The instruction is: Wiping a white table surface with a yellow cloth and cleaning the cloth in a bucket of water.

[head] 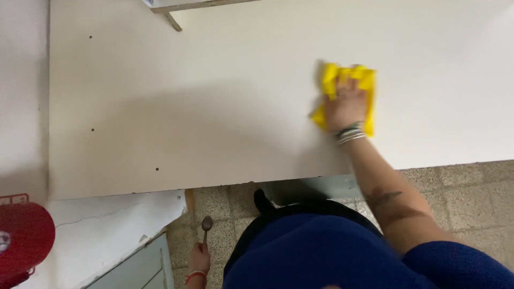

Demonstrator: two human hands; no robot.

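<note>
Fingers (342,85) of rt hand (347,107) flat on yellow cloth (364,80) — lt hand (199,259) round spoon (206,223)

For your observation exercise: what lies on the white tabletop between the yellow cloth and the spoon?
Head view: only bare white tabletop between yellow cloth and spoon.

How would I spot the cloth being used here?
Look at the big white table filling the upper view. Toward its right side, the right hand presses flat on a crumpled bright yellow cloth. It is the only vivid yellow thing on that pale surface.
</note>
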